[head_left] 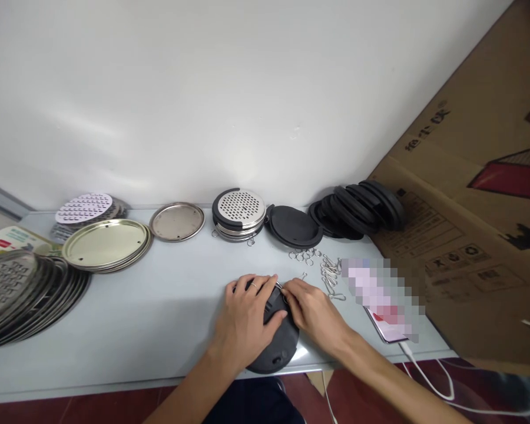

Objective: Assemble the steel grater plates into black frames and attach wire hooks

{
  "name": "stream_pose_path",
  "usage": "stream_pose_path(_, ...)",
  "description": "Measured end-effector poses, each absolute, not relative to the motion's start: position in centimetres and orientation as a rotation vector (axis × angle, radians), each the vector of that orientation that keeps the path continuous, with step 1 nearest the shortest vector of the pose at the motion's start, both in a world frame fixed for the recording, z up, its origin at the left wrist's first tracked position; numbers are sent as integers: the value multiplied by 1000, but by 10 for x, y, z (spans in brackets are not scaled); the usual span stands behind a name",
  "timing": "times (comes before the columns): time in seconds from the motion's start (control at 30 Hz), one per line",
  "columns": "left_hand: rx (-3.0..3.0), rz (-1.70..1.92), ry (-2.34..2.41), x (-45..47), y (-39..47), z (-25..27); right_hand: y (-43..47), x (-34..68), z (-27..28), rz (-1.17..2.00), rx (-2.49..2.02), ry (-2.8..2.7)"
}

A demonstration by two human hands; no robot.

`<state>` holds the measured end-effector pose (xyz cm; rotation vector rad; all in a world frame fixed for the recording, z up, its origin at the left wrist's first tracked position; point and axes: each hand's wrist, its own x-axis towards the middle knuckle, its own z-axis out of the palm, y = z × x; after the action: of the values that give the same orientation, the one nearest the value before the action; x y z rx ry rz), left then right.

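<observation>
A round black plastic disc (279, 343) lies near the table's front edge, with a small slot at its near side. Spread over its left part, my left hand (245, 318) grips it, fingers at the far rim and thumb on top. My right hand (315, 309) is pinched at the disc's upper right edge on a small metal hook clip (279, 285), mostly hidden by the fingers. Just beyond lie loose metal rings (308, 257) and a small heap of wire hook clips (330, 271).
Along the wall stand graters (242, 206), a metal plate (177, 221), gold-toned lids (106, 243) and black plastic discs (295, 225). Dark grater discs (30, 294) are stacked at left. A phone (384, 330) with a white cable lies right, beside a large cardboard box (463, 224).
</observation>
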<state>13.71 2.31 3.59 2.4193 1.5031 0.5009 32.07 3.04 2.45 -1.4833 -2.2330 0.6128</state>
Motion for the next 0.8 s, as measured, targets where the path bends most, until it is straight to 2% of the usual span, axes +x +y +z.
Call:
stream_pose_path(0.4,2447,501,1497,137,24,36,29,321,28,568,-1576,-2323)
stream_pose_path(0.63,2411,496,1492,137,24,35,32,321,30,275,-1591,-2521)
stream_pose_path(0.8,2426,486,1489,137,24,35,34,322,32,314,-1585,-2526)
